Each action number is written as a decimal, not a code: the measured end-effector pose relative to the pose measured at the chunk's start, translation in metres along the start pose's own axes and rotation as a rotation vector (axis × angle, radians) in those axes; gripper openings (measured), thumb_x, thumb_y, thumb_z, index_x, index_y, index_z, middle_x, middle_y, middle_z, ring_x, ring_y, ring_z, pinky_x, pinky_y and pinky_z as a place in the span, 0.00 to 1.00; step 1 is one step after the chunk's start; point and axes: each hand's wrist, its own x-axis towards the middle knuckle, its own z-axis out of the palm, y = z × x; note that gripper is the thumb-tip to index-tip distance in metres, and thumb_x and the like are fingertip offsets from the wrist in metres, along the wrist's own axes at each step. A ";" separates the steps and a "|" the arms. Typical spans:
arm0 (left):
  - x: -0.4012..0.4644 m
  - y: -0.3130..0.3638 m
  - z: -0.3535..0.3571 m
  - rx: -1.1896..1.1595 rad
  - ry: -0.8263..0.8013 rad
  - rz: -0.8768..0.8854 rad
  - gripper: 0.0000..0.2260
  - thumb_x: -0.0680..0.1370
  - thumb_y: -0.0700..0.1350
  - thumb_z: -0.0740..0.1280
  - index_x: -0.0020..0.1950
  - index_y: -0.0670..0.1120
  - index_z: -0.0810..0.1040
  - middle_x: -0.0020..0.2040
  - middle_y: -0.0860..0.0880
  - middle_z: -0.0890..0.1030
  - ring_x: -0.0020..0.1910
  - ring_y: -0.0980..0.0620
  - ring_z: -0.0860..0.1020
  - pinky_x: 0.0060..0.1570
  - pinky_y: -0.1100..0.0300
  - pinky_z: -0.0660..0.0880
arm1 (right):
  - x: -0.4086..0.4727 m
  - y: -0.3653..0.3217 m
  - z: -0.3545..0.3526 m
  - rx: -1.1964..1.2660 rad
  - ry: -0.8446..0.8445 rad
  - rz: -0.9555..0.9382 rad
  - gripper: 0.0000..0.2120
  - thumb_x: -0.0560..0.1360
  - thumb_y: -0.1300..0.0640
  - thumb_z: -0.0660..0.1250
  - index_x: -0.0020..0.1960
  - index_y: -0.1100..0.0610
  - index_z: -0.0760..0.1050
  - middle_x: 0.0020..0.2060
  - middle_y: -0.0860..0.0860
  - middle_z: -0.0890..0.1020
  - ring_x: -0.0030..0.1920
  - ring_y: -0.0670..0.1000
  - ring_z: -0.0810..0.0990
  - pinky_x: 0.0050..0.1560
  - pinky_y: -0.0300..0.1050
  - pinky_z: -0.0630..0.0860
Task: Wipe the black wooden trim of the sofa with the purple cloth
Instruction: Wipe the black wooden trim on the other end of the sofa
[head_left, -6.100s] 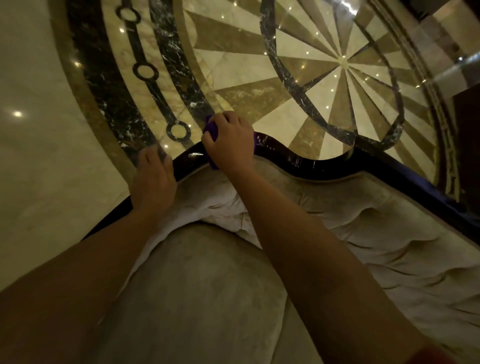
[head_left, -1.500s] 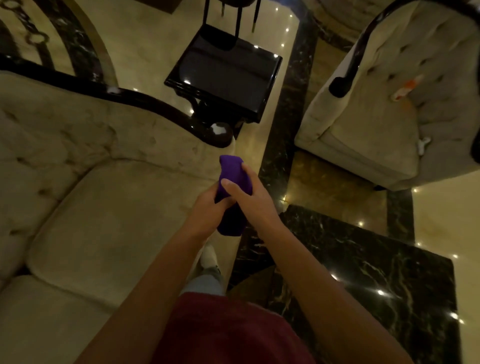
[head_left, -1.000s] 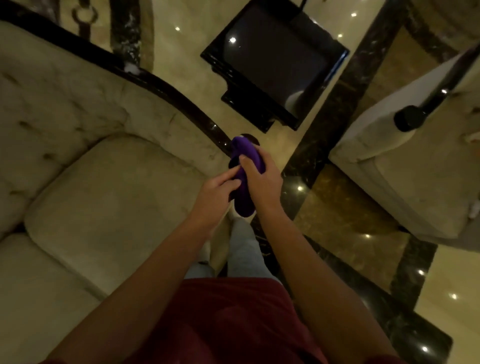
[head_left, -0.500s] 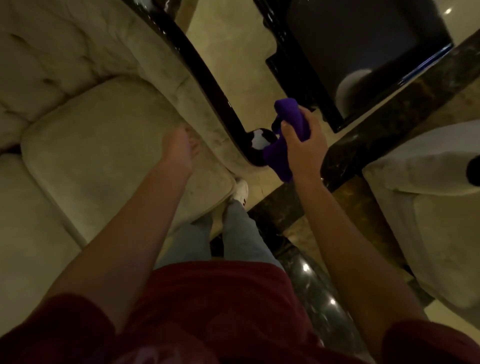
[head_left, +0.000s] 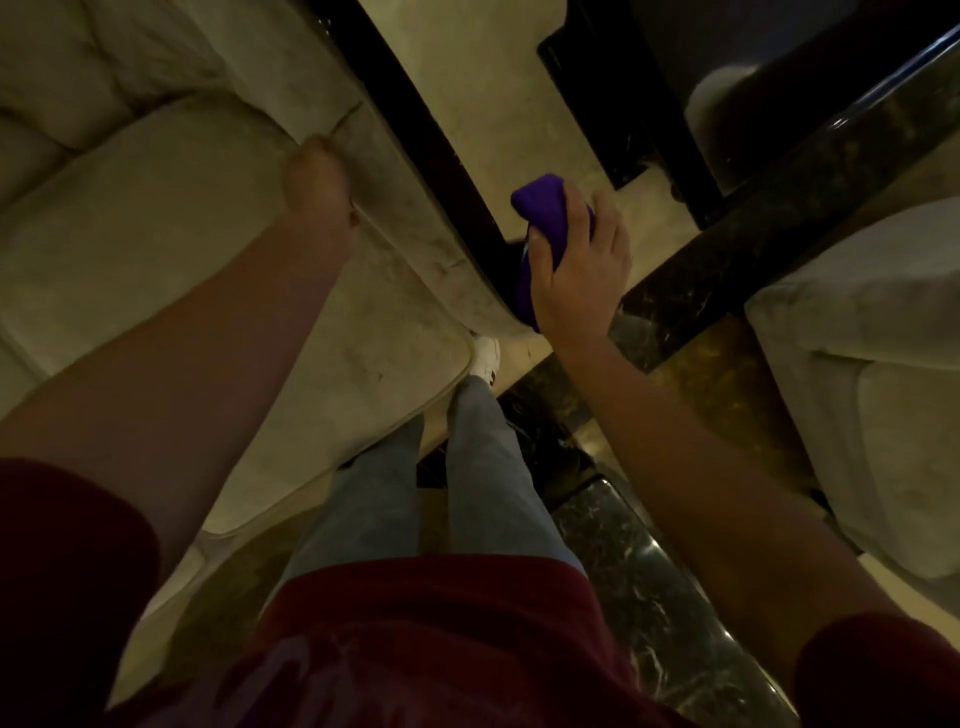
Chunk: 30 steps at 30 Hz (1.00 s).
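Note:
The purple cloth (head_left: 543, 213) is bunched in my right hand (head_left: 582, 270), which presses it against the front end of the black wooden trim (head_left: 441, 150) on the sofa's armrest. The trim runs as a glossy dark band from the top centre down to the cloth. My left hand (head_left: 317, 182) rests on the beige sofa (head_left: 156, 208) where the seat cushion meets the padded arm; its fingers are mostly hidden, and it holds nothing.
A black glossy side table (head_left: 675, 78) stands just beyond the armrest. A beige armchair (head_left: 857, 364) sits at the right. Between them lies marble floor with a dark band (head_left: 753, 218). My legs and white shoe (head_left: 485, 358) stand beside the sofa's front corner.
I have moved from the sofa's back rail to its armrest end. My left hand let go of the cloth and dropped onto the cushion; my right hand brought the cloth down onto the trim's end.

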 end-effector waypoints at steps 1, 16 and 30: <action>0.005 0.005 0.004 0.028 -0.012 0.005 0.13 0.84 0.54 0.56 0.60 0.51 0.76 0.54 0.50 0.77 0.57 0.48 0.78 0.56 0.56 0.77 | 0.005 -0.001 0.003 -0.045 0.009 -0.023 0.28 0.83 0.40 0.58 0.79 0.52 0.68 0.76 0.59 0.71 0.77 0.62 0.67 0.76 0.62 0.64; 0.036 0.012 -0.010 0.016 -0.124 -0.044 0.15 0.84 0.54 0.55 0.56 0.47 0.76 0.62 0.46 0.80 0.62 0.44 0.80 0.59 0.51 0.80 | -0.054 -0.037 0.032 0.022 0.113 0.029 0.26 0.84 0.49 0.59 0.79 0.57 0.66 0.79 0.61 0.67 0.80 0.64 0.62 0.80 0.65 0.57; 0.050 0.042 -0.017 0.092 0.084 0.570 0.28 0.83 0.48 0.65 0.80 0.41 0.61 0.77 0.43 0.69 0.74 0.48 0.69 0.71 0.62 0.69 | 0.022 -0.126 0.055 0.186 0.257 -0.044 0.25 0.83 0.48 0.61 0.78 0.53 0.63 0.76 0.63 0.70 0.74 0.62 0.71 0.71 0.61 0.69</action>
